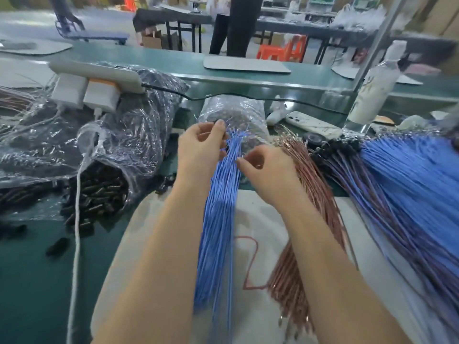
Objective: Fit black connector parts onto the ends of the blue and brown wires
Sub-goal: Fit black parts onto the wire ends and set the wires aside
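The blue wires (219,207) run near-to-far; right fingers (244,162) pinch them from the right, left fingers (219,127) curl at their far tips, hold unclear, connectors (99,194) lying left.

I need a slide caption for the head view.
Left hand and right hand grip the far end of a thin blue wire bundle, beside copper-brown wires and bagged black plastic connector parts.

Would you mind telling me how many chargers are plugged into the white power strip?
2, both plugged into the power strip: the white charger on the left, the white-and-orange charger beside it. None seems hidden.
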A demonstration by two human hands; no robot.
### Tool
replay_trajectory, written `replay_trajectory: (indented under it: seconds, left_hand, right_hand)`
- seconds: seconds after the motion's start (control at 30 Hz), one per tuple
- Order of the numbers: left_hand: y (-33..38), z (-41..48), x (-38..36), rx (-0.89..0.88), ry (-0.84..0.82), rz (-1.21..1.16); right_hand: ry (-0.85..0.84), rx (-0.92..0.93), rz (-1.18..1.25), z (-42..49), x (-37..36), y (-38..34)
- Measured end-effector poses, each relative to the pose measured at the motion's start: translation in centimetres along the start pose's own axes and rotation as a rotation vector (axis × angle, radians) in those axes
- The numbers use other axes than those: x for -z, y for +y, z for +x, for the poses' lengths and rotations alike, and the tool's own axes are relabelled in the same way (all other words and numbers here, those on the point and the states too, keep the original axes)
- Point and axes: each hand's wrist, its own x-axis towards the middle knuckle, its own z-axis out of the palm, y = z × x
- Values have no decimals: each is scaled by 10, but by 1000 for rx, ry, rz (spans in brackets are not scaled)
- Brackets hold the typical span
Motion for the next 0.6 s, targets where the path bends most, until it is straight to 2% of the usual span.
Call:
replay_trajectory:
  seconds: [0.07,0.1,0.23,0.4,0.47,0.5,0.6]
  left_hand:
    - [-2,-6,-7,-42,65,-25]
    - [-3,-9,-11,-58,74,-41]
    - [-4,-22,-26,-87,28,-111]
    - [-8,-22,-24,-87,15,-136]
    - [-12,-19,-20,-81,15,-137]
    - [-14,-18,-17,-62,17,-145]
    - [-24,-14,-10,93,-7,-286]
  right_hand:
    - [-184,-98,-272,-15,-17,0]
    - [-243,-102,-331,-21,-26,-3]
    - [-288,-39,-294,-23,-33,-10]
    - [-377,-100,-274,-7,-30,-1]
    - [-391,-138,-97,-5,-22,8]
    - [-405,-172,77,-5,-16,12]
    - [-404,-267,793,-6,12,26]
